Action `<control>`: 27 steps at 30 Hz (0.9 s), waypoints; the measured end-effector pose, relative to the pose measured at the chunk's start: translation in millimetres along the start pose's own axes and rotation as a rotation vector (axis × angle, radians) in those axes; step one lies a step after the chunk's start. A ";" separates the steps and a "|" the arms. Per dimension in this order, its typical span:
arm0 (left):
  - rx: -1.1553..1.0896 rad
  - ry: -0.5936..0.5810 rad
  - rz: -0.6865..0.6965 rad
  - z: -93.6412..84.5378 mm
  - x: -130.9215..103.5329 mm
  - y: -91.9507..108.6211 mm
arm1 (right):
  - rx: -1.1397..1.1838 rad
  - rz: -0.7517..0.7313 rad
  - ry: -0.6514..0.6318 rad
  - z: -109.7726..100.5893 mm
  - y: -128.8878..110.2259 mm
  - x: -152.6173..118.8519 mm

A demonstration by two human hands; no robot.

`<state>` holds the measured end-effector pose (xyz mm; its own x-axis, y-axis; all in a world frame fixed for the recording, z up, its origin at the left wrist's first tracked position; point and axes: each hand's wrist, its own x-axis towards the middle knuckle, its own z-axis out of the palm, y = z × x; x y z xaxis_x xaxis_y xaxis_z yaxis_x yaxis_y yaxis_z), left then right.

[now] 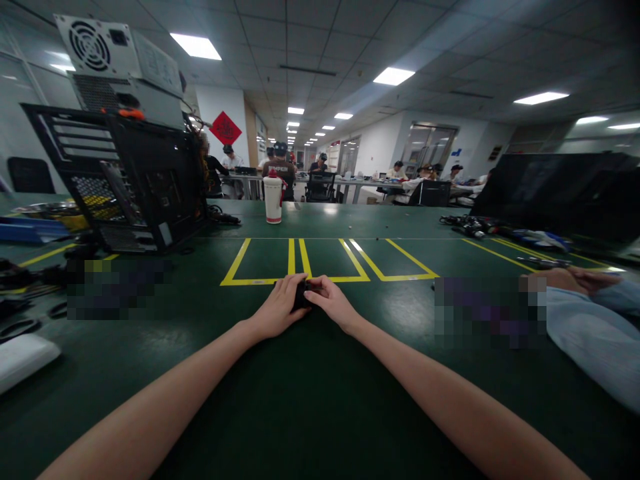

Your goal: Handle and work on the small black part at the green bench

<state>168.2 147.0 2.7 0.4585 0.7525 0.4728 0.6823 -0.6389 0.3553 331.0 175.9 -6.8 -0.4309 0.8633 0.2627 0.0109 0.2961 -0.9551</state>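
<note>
A small black object (pixel 301 296) is held between my two hands, low over the green table just in front of the yellow tape marks. It is mostly covered by fingers, so its kind cannot be made out. My left hand (pixel 281 303) wraps round its left side, with the thumb underneath and the fingers over the top. From the other side, my right hand (pixel 332 302) grips it with thumb and fingertips. Yellow tape outlines (pixel 330 279) lie flat on the tabletop (pixel 320 387) beyond the hands.
An open black computer case (pixel 145 180) stands at left with power supply units (pixel 120 57) stacked on it. A white cup (pixel 273 199) is behind the tape. Cables (pixel 465 225) lie at right, near another person's sleeve (pixel 585 333). A white object (pixel 25 360) sits at left.
</note>
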 end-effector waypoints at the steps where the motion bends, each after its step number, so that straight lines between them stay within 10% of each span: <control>1: 0.002 0.003 0.003 0.4 0.4 -0.3 | -0.002 -0.007 0.002 0.5 0.2 0.2; 27: -0.003 0.014 0.014 3.5 0.5 -5.2 | -0.014 -0.008 0.023 -0.7 -1.7 -1.3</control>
<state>166.9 151.3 -1.7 0.4597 0.7411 0.4892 0.6742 -0.6498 0.3509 332.1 174.5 -5.4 -0.4099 0.8702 0.2734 0.0208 0.3086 -0.9510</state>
